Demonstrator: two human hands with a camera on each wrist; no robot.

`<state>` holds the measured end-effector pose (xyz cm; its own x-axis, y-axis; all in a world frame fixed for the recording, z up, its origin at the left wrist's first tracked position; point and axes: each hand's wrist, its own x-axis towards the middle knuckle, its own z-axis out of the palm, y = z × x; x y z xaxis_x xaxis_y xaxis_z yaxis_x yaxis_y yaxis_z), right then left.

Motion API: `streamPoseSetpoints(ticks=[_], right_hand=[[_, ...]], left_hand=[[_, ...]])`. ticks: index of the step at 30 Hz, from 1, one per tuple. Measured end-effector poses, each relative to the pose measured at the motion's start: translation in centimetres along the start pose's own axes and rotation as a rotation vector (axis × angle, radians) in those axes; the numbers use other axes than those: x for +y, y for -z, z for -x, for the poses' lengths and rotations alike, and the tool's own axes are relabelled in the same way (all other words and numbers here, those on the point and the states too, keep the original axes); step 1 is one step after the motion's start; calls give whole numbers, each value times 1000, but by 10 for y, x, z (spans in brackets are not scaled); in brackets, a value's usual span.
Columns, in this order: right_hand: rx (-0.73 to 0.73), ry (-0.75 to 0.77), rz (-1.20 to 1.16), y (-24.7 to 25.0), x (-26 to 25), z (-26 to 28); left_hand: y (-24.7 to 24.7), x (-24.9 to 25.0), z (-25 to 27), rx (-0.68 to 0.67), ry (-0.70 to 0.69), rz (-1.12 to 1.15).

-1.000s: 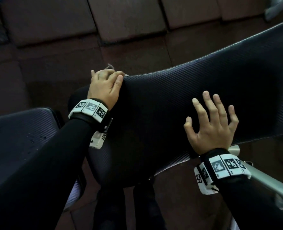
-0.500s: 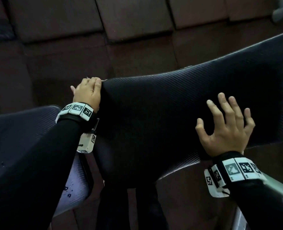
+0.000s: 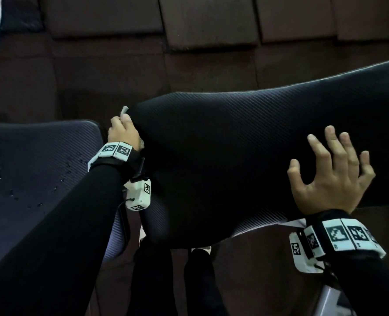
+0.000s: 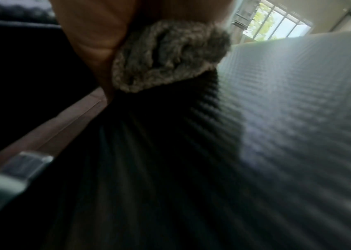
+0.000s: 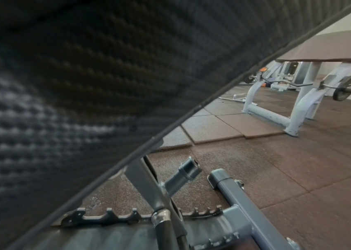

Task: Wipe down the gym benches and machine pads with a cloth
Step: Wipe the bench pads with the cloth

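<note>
A black textured backrest pad [image 3: 246, 156] of an adjustable bench slants across the head view. At the pad's left end my left hand [image 3: 123, 131] grips a grey fluffy cloth [image 3: 124, 109] and holds it against the pad's edge. The left wrist view shows the bunched cloth [image 4: 170, 55] wedged between my palm and the pad [image 4: 277, 118]. My right hand [image 3: 332, 176] rests flat on the pad's near right side with fingers spread, holding nothing. The right wrist view shows only the pad [image 5: 63, 84], not the fingers.
The bench's seat pad [image 3: 34, 169] lies at lower left with water droplets on it. Its grey steel frame and notched adjuster [image 5: 140, 218] sit under the backrest. Brown rubber floor tiles [image 3: 111, 65] surround it. Another bench and a barbell [image 5: 345, 88] stand farther off.
My left hand slid with the cloth leftward and down off the pad's top onto its left end. The right hand kept its place on the pad.
</note>
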<state>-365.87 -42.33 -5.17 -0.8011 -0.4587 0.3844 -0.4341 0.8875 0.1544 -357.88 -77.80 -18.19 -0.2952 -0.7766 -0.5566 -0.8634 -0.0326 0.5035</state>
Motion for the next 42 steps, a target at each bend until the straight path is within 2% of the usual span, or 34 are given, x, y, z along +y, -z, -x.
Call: streamPoseSetpoints(ticks=[3, 16, 22, 27, 32, 35, 39, 42], right_hand=[[8, 3, -1, -1, 1, 1], [40, 18, -67, -1, 2, 1], [38, 22, -77, 0, 2, 0], [41, 27, -85, 0, 3, 0], [43, 41, -103, 0, 3, 0], [39, 47, -113, -1, 2, 0], [32, 50, -112, 0, 2, 0], [18, 49, -112, 1, 2, -1]], left_hand=[[-1, -16, 22, -1, 76, 28], [-18, -115, 118, -68, 118, 133], [-35, -140, 171, 71, 159, 204], [-58, -137, 213, 264, 228, 328], [-91, -113, 253, 342, 397, 337], [-105, -86, 279, 196, 439, 281], [-117, -45, 306, 230, 443, 368], [-117, -45, 301, 188, 476, 500]])
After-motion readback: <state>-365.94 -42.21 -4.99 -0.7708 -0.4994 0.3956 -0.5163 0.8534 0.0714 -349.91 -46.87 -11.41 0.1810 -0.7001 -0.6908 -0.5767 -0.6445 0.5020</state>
